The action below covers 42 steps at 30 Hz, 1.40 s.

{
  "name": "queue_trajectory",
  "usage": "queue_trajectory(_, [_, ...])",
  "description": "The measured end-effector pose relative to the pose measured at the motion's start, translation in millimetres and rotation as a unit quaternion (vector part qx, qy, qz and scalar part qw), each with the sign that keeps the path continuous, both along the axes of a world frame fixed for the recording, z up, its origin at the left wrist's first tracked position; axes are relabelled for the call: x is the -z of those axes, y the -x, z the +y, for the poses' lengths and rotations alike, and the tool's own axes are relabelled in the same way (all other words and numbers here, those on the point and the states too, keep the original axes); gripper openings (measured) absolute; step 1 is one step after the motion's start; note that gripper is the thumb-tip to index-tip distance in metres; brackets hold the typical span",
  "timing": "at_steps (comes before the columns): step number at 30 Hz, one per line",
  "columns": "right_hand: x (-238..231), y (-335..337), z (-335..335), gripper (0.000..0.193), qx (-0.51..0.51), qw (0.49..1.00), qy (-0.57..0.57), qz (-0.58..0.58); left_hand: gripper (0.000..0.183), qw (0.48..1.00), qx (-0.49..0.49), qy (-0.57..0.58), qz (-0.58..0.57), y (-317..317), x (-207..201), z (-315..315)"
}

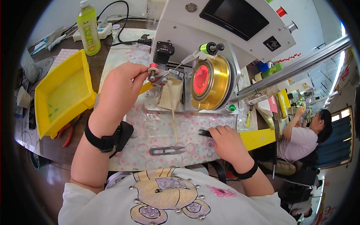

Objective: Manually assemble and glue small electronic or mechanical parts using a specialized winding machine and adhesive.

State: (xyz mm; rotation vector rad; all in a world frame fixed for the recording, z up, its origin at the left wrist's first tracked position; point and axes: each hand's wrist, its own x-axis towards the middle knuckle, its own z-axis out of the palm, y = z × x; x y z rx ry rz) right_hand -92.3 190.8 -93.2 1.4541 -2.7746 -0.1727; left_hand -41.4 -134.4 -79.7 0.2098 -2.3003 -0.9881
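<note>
- Benchtop machine (180, 28), upper centre of the frame: white housing with a dark screen (235, 18); a gold spool (221, 80) with a red centre is mounted at its front.
- Left hand (125, 80), left of centre: thumb and forefinger drawn together beside a red-topped fitting (153, 66) on the machine; the fingers hide the contact, so whether they grip anything cannot be told.
- Right hand (229, 144), right of centre: fingers curled over a small black tool (204, 133), gripping it low over the tabletop.
- Progress: work at the fitting is judged under way. The spool is in place; grey snips (167, 150) lie untouched at lower centre. The yellow tray (69, 88), at left, bears only small green bits (52, 112), so how much is done or left is unclear.
- Surface: the table cover (131, 159) is printed with pink circles; red-handled pliers (66, 138) lie below the tray, and a green bottle (89, 33) stands at upper left.
- Room: a seated co-worker (300, 140) at right, before a dark blue curtain (333, 144).
</note>
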Motion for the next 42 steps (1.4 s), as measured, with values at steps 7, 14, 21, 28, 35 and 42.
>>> queue_trajectory(7, [6.1, 7.5, -6.3, 0.02, 0.013, 1.0, -0.026, -0.004, 0.006, 0.996, 0.011, 0.068, 0.049, 1.9, 1.1, -1.9])
queue_trajectory(14, [-19.2, 10.6, -5.4, 0.021, 0.074, 0.997, 0.019, -0.03, 0.007, 0.99, 0.062, -0.127, -0.013, -3.5, -0.9, -8.2])
queue_trajectory(21, [-74.4, 2.9, 22.6, 0.013, 0.135, 0.876, 0.389, -0.251, 0.005, 0.984, 0.166, 0.028, 0.065, -12.6, -16.5, 25.7])
queue_trajectory(28, [-128.6, 18.0, 14.7, 0.022, 0.015, 0.71, 0.579, -0.402, 0.016, 0.98, 0.136, 0.073, 0.128, -6.7, -12.8, 47.2])
queue_trajectory(35, [-147.0, 39.0, -55.7, 0.033, -0.027, 0.7, 0.556, -0.447, 0.021, 0.978, 0.156, 0.064, 0.121, -6.8, 1.1, 43.5])
queue_trajectory(42, [-145.3, 64.4, -100.4, 0.023, -0.131, 0.801, 0.466, -0.353, 0.023, 0.972, 0.17, 0.022, 0.163, -2.5, 3.9, 41.9])
